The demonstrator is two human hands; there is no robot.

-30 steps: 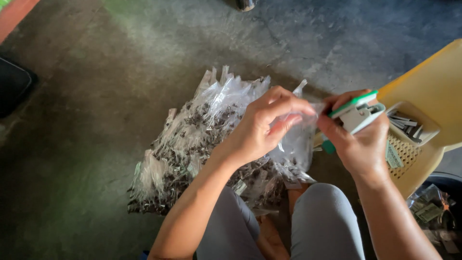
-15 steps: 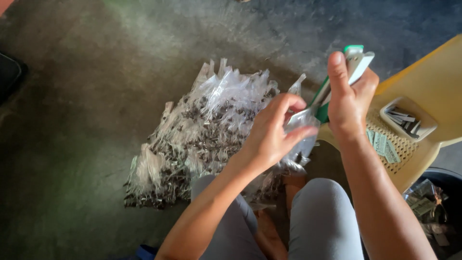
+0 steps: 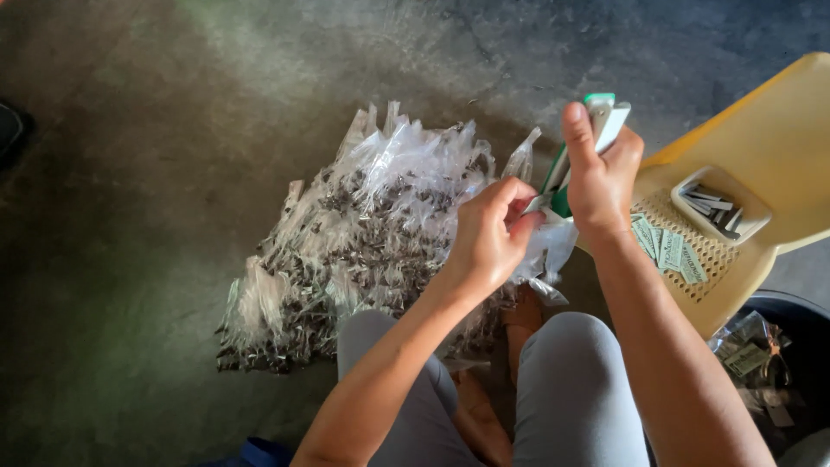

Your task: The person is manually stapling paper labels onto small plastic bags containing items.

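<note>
Gripping a green-and-white stapler (image 3: 596, 138), the right hand (image 3: 601, 177) is wrapped tight around its body and holds it nearly upright, long axis running from the raised top end down and leftward to its mouth. The left hand (image 3: 488, 238) sits just below and to the left, fingers pinched together on the top of a small clear packet (image 3: 540, 246) right at that lower end, so the left hand is the nearer one to the packet. Behind both lies the pile of filled packets (image 3: 363, 242) on the concrete floor (image 3: 130, 130), with a yellow stool (image 3: 778, 156) carrying a box of staples (image 3: 718, 203) off to the right.
</note>
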